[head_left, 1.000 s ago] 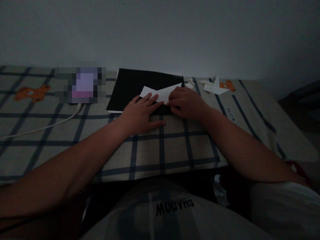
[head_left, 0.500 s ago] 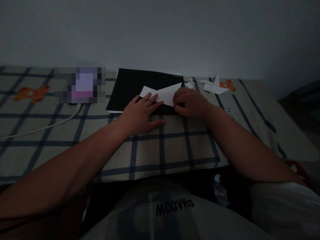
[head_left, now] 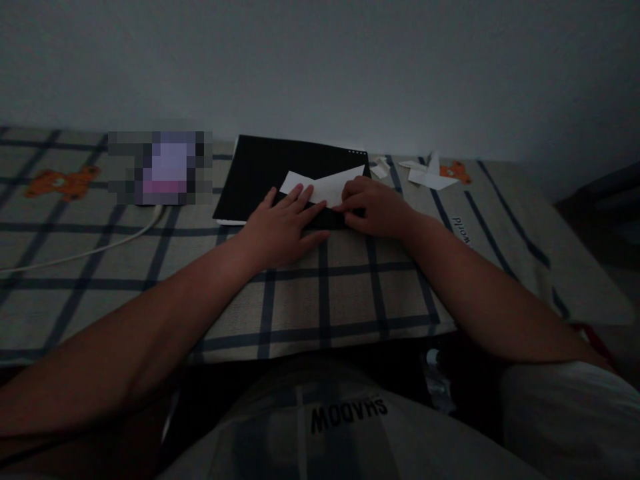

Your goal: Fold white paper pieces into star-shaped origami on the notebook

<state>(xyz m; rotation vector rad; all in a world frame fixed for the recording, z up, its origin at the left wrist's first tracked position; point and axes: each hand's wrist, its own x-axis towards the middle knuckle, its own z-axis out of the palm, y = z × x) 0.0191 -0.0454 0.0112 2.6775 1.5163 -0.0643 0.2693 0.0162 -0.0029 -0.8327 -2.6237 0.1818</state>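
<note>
Both hands press a partly folded white paper flat on a black pad: left hand spread flat, right hand curled, fingertips creasing. Finished folded shapes lie far right.

One camera, worn on the person's head, looks forward and down over a checked table towards a plain wall at the far edge. The person's lap fills the near edge; both forearms reach away from it. No second view shares the scene.
</note>
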